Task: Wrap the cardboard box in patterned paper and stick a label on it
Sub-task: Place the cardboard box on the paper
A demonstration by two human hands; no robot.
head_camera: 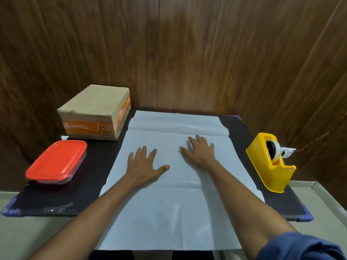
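Both hands' grip open, left hand (143,166) and right hand (200,152) flat on paper (178,212); cardboard box (95,112) far-left.

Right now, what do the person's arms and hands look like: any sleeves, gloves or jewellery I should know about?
Both hands are bare: the left hand and right hand show no gloves, and no rings or watch can be seen. The forearms are uncovered. A blue sleeve, crumpled and pushed up, shows on the right arm at the bottom right corner; the left arm shows no sleeve within the frame.

paper (176,184), box (95,111) on black board (62,201)
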